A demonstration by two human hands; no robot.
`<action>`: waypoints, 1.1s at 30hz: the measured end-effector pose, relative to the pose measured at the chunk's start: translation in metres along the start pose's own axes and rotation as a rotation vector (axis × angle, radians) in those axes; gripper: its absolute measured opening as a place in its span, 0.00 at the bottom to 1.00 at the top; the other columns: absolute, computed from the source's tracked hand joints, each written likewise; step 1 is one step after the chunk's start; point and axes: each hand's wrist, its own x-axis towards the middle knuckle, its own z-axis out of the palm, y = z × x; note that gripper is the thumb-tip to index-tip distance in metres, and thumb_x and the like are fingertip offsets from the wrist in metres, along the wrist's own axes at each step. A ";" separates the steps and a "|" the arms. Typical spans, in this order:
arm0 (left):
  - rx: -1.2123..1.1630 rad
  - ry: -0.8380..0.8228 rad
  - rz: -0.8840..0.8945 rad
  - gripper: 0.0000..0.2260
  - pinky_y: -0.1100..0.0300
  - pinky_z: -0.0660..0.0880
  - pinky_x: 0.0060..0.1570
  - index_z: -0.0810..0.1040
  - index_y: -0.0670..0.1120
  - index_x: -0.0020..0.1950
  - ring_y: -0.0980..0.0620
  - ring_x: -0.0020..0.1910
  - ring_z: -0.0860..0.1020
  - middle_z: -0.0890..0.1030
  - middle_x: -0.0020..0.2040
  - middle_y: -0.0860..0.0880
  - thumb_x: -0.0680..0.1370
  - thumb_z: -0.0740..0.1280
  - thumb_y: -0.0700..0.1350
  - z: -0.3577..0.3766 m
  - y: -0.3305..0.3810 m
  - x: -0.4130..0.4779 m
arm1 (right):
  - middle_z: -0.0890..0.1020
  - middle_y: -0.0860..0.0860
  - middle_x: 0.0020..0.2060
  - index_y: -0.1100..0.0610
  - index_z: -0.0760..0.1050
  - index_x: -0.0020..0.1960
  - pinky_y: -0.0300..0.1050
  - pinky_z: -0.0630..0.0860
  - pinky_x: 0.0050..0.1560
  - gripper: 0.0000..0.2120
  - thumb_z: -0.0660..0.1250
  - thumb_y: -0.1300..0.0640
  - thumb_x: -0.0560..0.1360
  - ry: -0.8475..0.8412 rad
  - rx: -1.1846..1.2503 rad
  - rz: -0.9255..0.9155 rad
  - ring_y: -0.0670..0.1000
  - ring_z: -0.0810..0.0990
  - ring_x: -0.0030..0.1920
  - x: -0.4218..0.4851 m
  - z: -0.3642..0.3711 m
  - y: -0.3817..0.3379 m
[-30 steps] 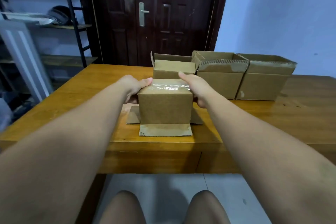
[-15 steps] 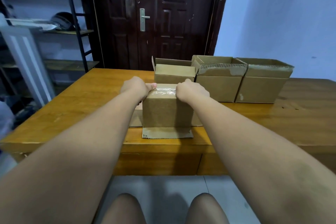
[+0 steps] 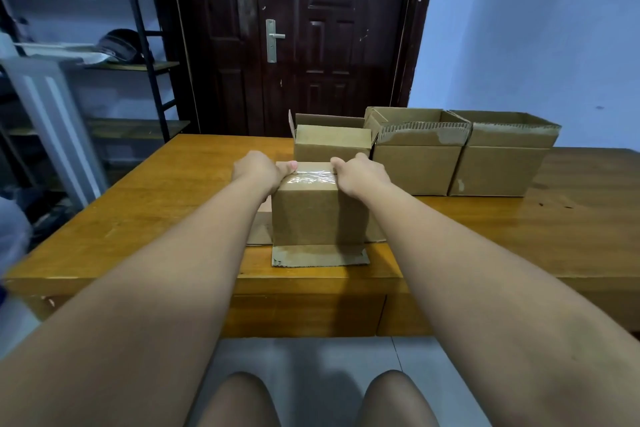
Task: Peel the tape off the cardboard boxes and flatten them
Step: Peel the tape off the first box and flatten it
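Left hand [image 3: 258, 172] and right hand [image 3: 360, 173] reach in from the bottom corners of the frame and meet at the centre, each clamped on the top of a taped box [image 3: 318, 218]. The left hand grips the upper left edge, its thumb lying flat on the top and pointing toward the middle, its other fingers out of sight down the side. The right hand is bunched over the upper right edge with its fingers curled under; whether they pinch the tape or only the cardboard cannot be told. A strip of clear tape [image 3: 311, 178], shiny and wrinkled, runs across the top between the two hands. The taped box stands near the front edge of a wooden table [image 3: 156, 211], with loose flaps spread flat on the tabletop in front of it and to both sides. Behind it, slightly above centre, three open boxes stand close together in a row: a small box [image 3: 332, 146], a middle box [image 3: 415, 166] and, farthest right, an end box [image 3: 498, 166]. A dark door [image 3: 329, 28] fills the upper centre, a metal shelf rack [image 3: 159, 65] the upper left, and bare knees [image 3: 239, 399] the bottom edge.
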 end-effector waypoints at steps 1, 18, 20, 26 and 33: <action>-0.028 -0.010 -0.007 0.26 0.56 0.73 0.37 0.76 0.37 0.52 0.48 0.33 0.74 0.79 0.46 0.42 0.75 0.65 0.62 0.000 -0.001 0.000 | 0.68 0.56 0.68 0.51 0.60 0.75 0.53 0.71 0.54 0.24 0.47 0.45 0.81 0.000 0.004 0.006 0.63 0.70 0.63 -0.001 -0.001 0.001; -0.279 -0.055 -0.040 0.23 0.59 0.72 0.36 0.76 0.38 0.53 0.49 0.36 0.72 0.78 0.47 0.43 0.75 0.67 0.59 0.003 -0.011 0.003 | 0.72 0.59 0.65 0.57 0.62 0.72 0.56 0.72 0.61 0.28 0.51 0.40 0.80 0.052 0.200 0.107 0.61 0.73 0.62 -0.001 0.003 0.008; -0.268 -0.040 -0.034 0.24 0.55 0.75 0.44 0.76 0.38 0.54 0.47 0.40 0.75 0.79 0.49 0.42 0.75 0.67 0.59 0.005 -0.012 0.005 | 0.72 0.59 0.65 0.56 0.64 0.72 0.56 0.72 0.61 0.26 0.51 0.41 0.81 0.076 0.141 0.108 0.60 0.72 0.63 -0.002 0.003 0.007; -0.155 0.058 -0.015 0.23 0.59 0.69 0.33 0.76 0.38 0.53 0.47 0.42 0.76 0.78 0.50 0.42 0.74 0.68 0.59 0.006 -0.007 0.002 | 0.76 0.58 0.60 0.57 0.72 0.65 0.54 0.74 0.57 0.16 0.58 0.61 0.78 0.204 -0.116 -0.078 0.59 0.72 0.61 -0.012 0.000 -0.006; -0.304 0.025 -0.062 0.24 0.54 0.77 0.47 0.76 0.38 0.53 0.44 0.46 0.78 0.80 0.50 0.42 0.73 0.70 0.58 0.008 -0.010 0.005 | 0.80 0.57 0.51 0.59 0.75 0.59 0.47 0.72 0.41 0.12 0.60 0.64 0.77 0.137 -0.218 -0.237 0.57 0.74 0.43 -0.013 -0.012 -0.020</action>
